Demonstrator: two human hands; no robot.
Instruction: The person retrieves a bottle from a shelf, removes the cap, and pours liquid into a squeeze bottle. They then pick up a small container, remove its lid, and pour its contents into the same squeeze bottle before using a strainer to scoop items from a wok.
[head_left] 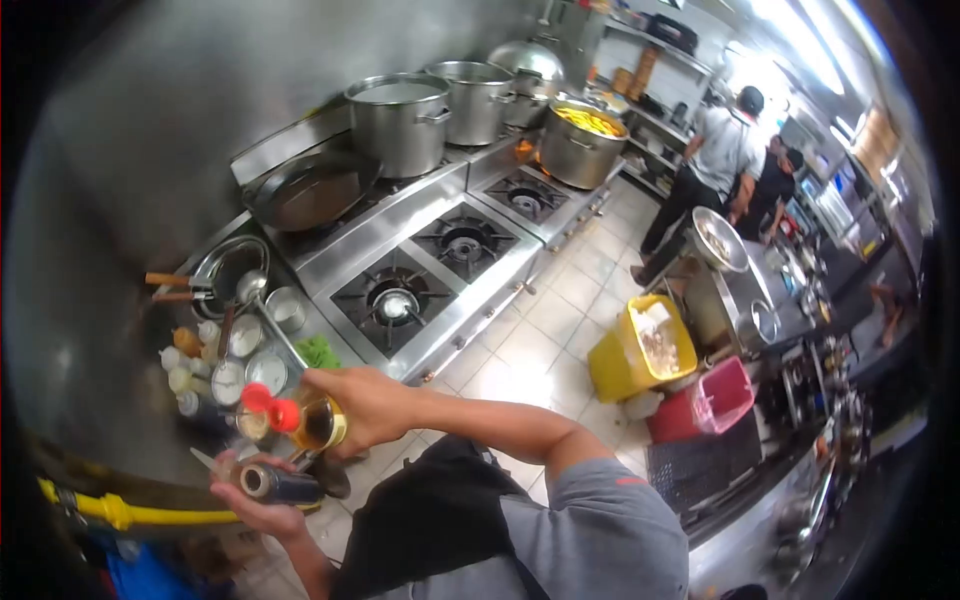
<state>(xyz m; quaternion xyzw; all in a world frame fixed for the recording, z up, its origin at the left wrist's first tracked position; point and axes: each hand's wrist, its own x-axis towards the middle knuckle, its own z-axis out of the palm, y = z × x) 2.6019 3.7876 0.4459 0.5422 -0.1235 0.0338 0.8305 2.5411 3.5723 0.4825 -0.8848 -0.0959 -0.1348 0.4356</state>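
Observation:
My right hand (pixel 365 408) is wrapped round a bottle of brown liquid (pixel 322 422), tilted with its flipped-open red cap toward the lower left. Below it, my left hand (pixel 262 512) holds a dark squeeze bottle (pixel 288 484), its uncapped round mouth facing left. A pale pointed nozzle (pixel 206 460) shows by my left fingers. Just beyond the hands stand several squeeze bottles (pixel 185 342) and round tubs of white contents (pixel 228 382). Some green leaves (pixel 318 350) lie beside a long-handled ladle (pixel 252 286).
A gas stove (pixel 440 260) carries a wok (pixel 312 190), tall steel pots (pixel 400 125) and a pot of yellow food (pixel 585 140). A yellow bin (pixel 612 365) and a red bin (pixel 680 415) stand on the tiled floor. Two people (pixel 722 160) are at the far right. A yellow pipe (pixel 118 512) runs low left.

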